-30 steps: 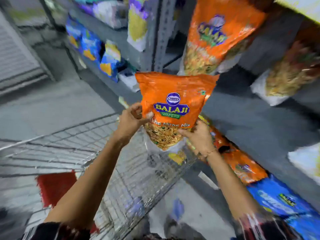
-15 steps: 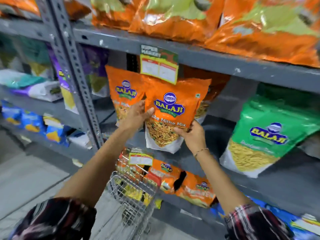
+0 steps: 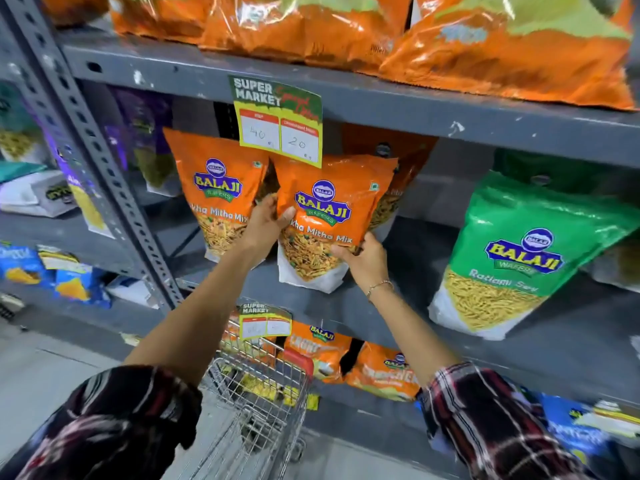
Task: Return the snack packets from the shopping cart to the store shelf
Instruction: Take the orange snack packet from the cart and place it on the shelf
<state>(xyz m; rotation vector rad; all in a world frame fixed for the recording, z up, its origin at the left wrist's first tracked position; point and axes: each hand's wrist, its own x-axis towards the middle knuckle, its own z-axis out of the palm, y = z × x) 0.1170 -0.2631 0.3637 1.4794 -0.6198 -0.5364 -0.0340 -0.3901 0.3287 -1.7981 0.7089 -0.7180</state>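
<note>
An orange Balaji Khatta Mitha Mix packet (image 3: 329, 216) stands upright on the grey middle shelf (image 3: 398, 306), held from both sides. My left hand (image 3: 265, 225) grips its left edge and my right hand (image 3: 363, 259) grips its lower right corner. A matching orange packet (image 3: 216, 188) stands just to its left, and another is partly hidden behind it at the right. The wire shopping cart (image 3: 256, 393) sits below my arms, with yellow packets showing inside.
A green Balaji Ratlami Sev packet (image 3: 509, 258) stands further right on the same shelf. A price tag (image 3: 278, 123) hangs from the shelf above, which carries large orange bags (image 3: 311, 29). A grey upright post (image 3: 90, 150) is at left. Orange packets (image 3: 346, 355) lie on the lower shelf.
The view swung up from the cart to the shelf. Both hands carried the orange packet from above the cart onto the middle shelf, beside the matching packet.
</note>
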